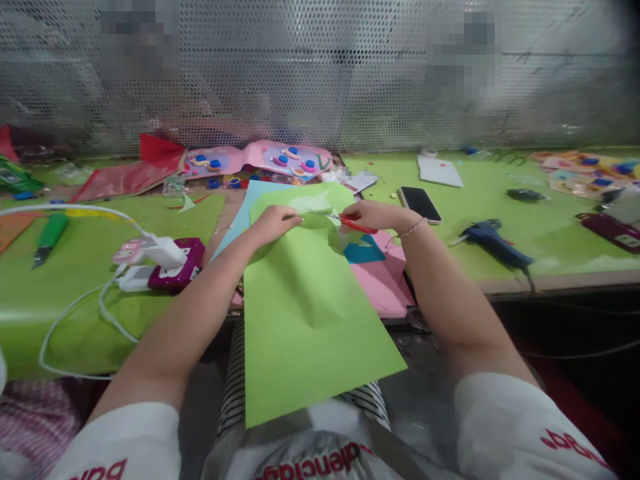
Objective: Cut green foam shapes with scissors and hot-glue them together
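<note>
A large sheet of light green paper [320,293] hangs from the table's edge over my lap, slightly creased in the middle. Its upper left part is pinched in my left hand [277,224], fingers closed. My right hand [376,217] grips red-handled scissors [357,225], whose blades point left into the paper near its upper edge. A cut-out opening shows just above the blades. Under the green sheet lie light blue paper [257,195] and pink paper [385,290], with a darker blue piece [365,249] on the pink.
On the left are a purple power strip [179,264] with white chargers and cables, and a green utility knife [50,239]. On the right lie a phone [420,204] and a blue glue gun [495,244]. Pink decorated sheets [287,159] rest before the perforated metal panel [300,73].
</note>
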Tool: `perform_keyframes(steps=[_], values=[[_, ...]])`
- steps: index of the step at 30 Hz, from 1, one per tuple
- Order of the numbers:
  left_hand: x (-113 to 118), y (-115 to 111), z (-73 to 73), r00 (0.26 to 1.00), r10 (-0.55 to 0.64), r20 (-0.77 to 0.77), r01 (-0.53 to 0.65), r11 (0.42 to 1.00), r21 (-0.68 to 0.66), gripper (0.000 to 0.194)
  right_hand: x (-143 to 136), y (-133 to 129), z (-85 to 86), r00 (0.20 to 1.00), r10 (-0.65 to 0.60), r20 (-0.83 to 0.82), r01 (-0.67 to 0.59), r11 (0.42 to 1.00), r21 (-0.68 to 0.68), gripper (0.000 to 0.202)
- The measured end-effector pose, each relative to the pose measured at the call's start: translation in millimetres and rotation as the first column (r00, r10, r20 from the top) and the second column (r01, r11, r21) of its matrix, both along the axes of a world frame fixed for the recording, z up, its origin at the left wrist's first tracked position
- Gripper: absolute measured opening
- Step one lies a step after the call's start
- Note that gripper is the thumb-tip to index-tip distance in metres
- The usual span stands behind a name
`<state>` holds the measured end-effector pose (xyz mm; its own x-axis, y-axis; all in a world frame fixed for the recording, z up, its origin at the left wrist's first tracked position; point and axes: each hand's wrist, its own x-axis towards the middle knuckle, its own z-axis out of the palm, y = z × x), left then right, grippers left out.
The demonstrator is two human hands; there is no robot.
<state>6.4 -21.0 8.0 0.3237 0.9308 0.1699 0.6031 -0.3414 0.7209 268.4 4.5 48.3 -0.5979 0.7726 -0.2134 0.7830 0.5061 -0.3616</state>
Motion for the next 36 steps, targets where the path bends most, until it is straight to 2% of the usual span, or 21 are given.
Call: perform_keyframes(steps=[4,8,20,27,31,34,36], values=[[0.8,-1.5,0.6,0.995,-0.030,-0.093,0.034,0.998,0.044,0.026,0.6,1.0,-1.5,0.999,0.034,-0.022,-0.034,0.999,0.011,0.042],[0.8,-0.8,0.0,0.995,-0.035,-0.097,0.040,0.998,0.048,0.025,1.0,0.7,-1.1,0.999,0.024,-0.039,-0.025,0.999,-0.020,0.042],[2.3,-0.9,0.4,0.994,-0.058,-0.089,0.062,0.997,0.050,0.025,-1.3,-0.7,-2.7,0.999,0.017,-0.036,-0.017,1.000,0.001,0.045],[1.9,-0.7,-1.7,0.995,-0.074,-0.062,0.076,0.996,0.039,0.025,1.5,2.2,-4.4,0.999,0.024,-0.031,-0.022,0.998,0.063,0.044],[-0.5,1.7,-1.2,0.998,0.005,-0.060,-0.003,1.000,0.027,0.027,0.5,3.4,-3.7,0.995,-0.087,-0.057,0.095,0.985,0.145,0.046],[-3.7,6.5,-2.7,0.992,0.128,-0.021,-0.127,0.991,0.039,0.030,-0.6,2.5,-0.8,0.973,-0.208,-0.105,0.221,0.966,0.134,0.049],[-5.8,10.7,-5.2,0.978,0.204,0.045,-0.205,0.978,0.032,0.033,-0.5,2.0,0.7,0.967,-0.231,-0.112,0.244,0.962,0.124,0.051]])
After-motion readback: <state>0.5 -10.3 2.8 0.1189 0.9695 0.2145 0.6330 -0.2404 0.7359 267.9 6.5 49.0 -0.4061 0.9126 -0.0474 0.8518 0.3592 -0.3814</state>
